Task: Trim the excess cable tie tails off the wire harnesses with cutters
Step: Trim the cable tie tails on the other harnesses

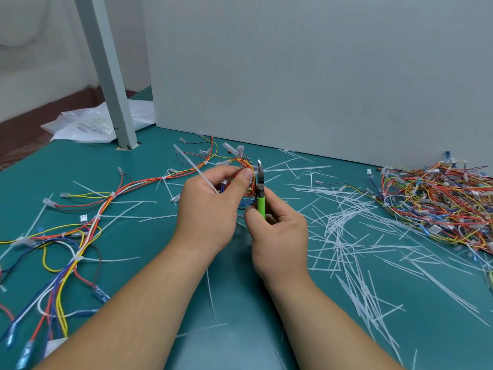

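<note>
On the desk (80, 166), cut tails (344, 236) and a wire pile (437, 198) lie around; left hand (210, 206) grips a harness (241, 162), right hand (280, 236) grips cutters (261, 188).

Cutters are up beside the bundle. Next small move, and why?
Probably swing the cutters to the base of the long white tie tail jutting from the harness in the left hand: it looks untrimmed, and the blades stand beside the thumb, off it.
</note>
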Motion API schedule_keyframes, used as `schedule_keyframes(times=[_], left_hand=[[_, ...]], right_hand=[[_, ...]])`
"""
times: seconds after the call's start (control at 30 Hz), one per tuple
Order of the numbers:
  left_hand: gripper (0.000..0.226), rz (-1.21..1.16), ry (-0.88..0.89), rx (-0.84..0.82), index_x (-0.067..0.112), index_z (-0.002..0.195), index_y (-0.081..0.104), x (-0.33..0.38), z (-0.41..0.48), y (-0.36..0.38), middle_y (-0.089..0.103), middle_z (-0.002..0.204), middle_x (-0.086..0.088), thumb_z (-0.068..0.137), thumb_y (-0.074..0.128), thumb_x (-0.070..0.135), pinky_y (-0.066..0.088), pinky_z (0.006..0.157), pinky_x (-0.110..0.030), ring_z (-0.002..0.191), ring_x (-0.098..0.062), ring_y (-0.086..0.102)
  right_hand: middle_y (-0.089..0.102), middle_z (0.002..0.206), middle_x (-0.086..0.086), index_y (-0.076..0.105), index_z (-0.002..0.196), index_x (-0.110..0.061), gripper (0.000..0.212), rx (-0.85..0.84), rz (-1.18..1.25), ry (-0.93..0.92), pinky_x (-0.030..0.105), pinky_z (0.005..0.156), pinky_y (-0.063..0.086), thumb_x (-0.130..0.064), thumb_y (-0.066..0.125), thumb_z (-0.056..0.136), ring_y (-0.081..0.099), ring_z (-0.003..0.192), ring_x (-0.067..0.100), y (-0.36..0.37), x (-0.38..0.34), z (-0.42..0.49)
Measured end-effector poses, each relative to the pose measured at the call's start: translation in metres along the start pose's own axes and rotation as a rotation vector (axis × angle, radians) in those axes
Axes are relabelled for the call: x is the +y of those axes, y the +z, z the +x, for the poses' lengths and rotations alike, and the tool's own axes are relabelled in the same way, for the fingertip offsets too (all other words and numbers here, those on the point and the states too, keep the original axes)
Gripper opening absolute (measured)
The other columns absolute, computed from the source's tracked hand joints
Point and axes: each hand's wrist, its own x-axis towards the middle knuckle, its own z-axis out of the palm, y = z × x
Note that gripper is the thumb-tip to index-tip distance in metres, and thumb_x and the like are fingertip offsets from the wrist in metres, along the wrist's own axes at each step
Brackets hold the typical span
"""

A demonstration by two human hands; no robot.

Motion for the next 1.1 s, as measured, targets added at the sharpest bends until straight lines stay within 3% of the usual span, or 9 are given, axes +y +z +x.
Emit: schedule_keyframes(times=[0.13,0.43,0.57,0.67,0.87,0.97,1.1], left_hand=[[0.019,0.004,-0.003,-0.004,0.034,0.078,0.076,0.0003,0.0001,-0.0007,0.075,0.08,0.012,0.094,0.072,0.025,0.048,0.069,-0.015,0.072,-0.003,0.06],[0.026,-0.02,0.016,-0.001,0.038,0.073,0.077,0.0038,-0.0005,-0.0013,0.071,0.073,0.012,0.093,0.073,0.023,0.045,0.064,-0.012,0.065,0.0,0.056],[0.026,-0.011,0.024,0.013,0.041,0.074,0.077,0.0033,-0.0005,-0.001,0.072,0.075,0.009,0.093,0.073,0.025,0.044,0.064,-0.012,0.065,0.0,0.055],[0.027,-0.005,0.031,0.009,0.044,0.075,0.077,0.0036,-0.0009,-0.0009,0.073,0.075,0.01,0.094,0.073,0.025,0.044,0.063,-0.011,0.064,0.002,0.055],[0.013,-0.05,0.009,-0.007,0.03,0.08,0.078,0.0023,-0.0014,-0.0003,0.074,0.077,0.014,0.092,0.074,0.025,0.046,0.068,-0.013,0.069,-0.001,0.062],[0.006,-0.072,0.002,-0.015,0.026,0.087,0.079,0.0014,-0.0013,-0.0002,0.077,0.083,0.01,0.09,0.074,0.025,0.048,0.072,-0.014,0.076,-0.003,0.066],[0.009,-0.118,0.01,0.008,0.032,0.084,0.08,0.0005,0.0006,-0.0003,0.078,0.085,0.009,0.088,0.075,0.026,0.051,0.075,-0.017,0.079,-0.005,0.069]], right_hand=[[0.055,0.078,0.002,0.079,0.1,-0.032,0.033,-0.021,0.035,-0.007,0.031,0.065,0.035,-0.011,0.06,0.083,0.041,0.072,0.017,0.0015,-0.0012,-0.0001],[0.046,0.073,0.003,0.078,0.1,-0.024,0.028,-0.009,0.001,-0.021,0.03,0.056,0.029,-0.009,0.06,0.084,0.031,0.067,0.02,0.0002,-0.0015,-0.0001],[0.042,0.068,-0.001,0.077,0.095,-0.018,0.024,0.002,0.006,-0.029,0.023,0.051,0.026,-0.003,0.06,0.086,0.029,0.062,0.013,-0.0022,-0.0021,0.0004],[0.046,0.071,0.0,0.078,0.097,-0.018,0.024,-0.012,0.026,-0.031,0.027,0.055,0.029,-0.005,0.06,0.087,0.032,0.066,0.015,-0.0016,-0.0031,0.0002],[0.05,0.076,0.004,0.079,0.101,-0.018,0.028,-0.031,0.053,-0.021,0.03,0.062,0.03,0.0,0.06,0.09,0.036,0.072,0.018,-0.0009,-0.0026,0.0008],[0.049,0.069,-0.005,0.08,0.097,-0.025,0.03,-0.026,0.071,-0.02,0.026,0.056,0.033,-0.004,0.063,0.087,0.036,0.065,0.014,-0.0002,-0.0034,0.0006],[0.059,0.07,-0.013,0.08,0.098,-0.032,0.03,-0.051,0.113,0.034,0.021,0.06,0.042,-0.012,0.066,0.081,0.047,0.065,0.011,0.0012,-0.0064,0.0001]])
